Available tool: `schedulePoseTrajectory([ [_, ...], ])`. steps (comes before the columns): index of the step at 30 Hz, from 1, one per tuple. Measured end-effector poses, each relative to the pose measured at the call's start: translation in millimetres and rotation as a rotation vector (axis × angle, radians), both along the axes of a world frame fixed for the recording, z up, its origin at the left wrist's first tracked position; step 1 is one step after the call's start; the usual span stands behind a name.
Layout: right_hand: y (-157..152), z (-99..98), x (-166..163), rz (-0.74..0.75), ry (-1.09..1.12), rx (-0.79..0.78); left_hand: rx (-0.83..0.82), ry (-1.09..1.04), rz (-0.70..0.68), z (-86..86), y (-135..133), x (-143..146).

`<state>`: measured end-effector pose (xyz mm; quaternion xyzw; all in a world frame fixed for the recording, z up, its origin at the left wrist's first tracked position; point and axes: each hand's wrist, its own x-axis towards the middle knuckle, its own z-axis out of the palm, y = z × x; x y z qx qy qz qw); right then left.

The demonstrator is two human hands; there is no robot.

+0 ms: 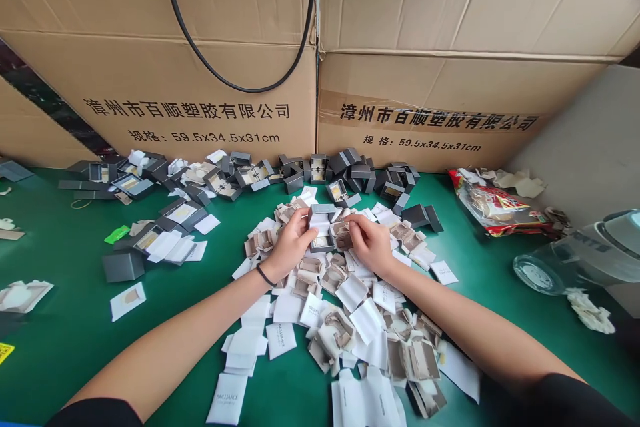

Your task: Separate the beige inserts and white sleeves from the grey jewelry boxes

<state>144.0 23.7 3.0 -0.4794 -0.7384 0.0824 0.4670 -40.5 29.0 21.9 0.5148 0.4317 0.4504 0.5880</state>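
Note:
My left hand (291,243), with a dark band at the wrist, grips a small dark grey jewellery box (323,210) by its left side. The lid stands up, showing a white lining. Just right of it, my right hand (373,245) is closed, its thumb and forefinger drawn together. A grey-beige insert (343,236) lies right at those fingertips; whether they pinch it is unclear. Beneath both hands spreads a heap of folded inserts (334,330) and white cards (281,340), some printed "BRILLIANCE".
Dark boxes (350,167), several of them open, line the back of the green table (185,353). More boxes (123,265) lie at left. Large cartons (200,80) stand behind, with a black cable (240,88) hanging down. At right are a red snack packet (500,207) and a clear bottle (575,257).

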Motion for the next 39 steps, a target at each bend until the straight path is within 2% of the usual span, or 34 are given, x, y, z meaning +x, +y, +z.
schedulePoseTrajectory([
  [4, 0, 8.6, -2, -0.012, 0.167, -0.206, -0.001, -0.029, 0.003, -1.3, 1, 0],
  [7, -1, 22.1, -2, -0.012, 0.298, -0.214, -0.019, -0.036, 0.025, -2.2, 1, 0],
  [9, 0, 32.3, 0, 0.011, 0.277, -0.226, -0.044, -0.065, 0.061, -2.2, 1, 0],
  [13, 4, 46.4, 7, 0.227, -0.152, -0.358, -0.088, -0.188, 0.110, -0.4, 3, -3],
  [16, 4, 50.0, 8, 0.348, -0.446, -0.360, -0.100, -0.256, 0.110, 1.6, 4, -4],
  [20, -7, 49.0, 0, 0.557, -0.583, -0.342, -0.112, -0.281, 0.103, 3.8, 3, -3],
  [22, -13, 46.4, -4, 0.601, -0.647, -0.334, -0.109, -0.302, 0.101, 4.6, 2, -2],
  [28, -15, 41.3, -7, 0.467, -0.732, -0.300, -0.110, -0.317, 0.090, 2.8, 4, -2],
  [33, -11, 48.6, -2, 0.308, -0.785, -0.224, -0.119, -0.308, 0.093, -0.1, 6, -3],
  [39, -11, 52.7, 4, 0.159, -0.978, -0.146, -0.123, -0.310, 0.094, 0.0, 5, -3],
])
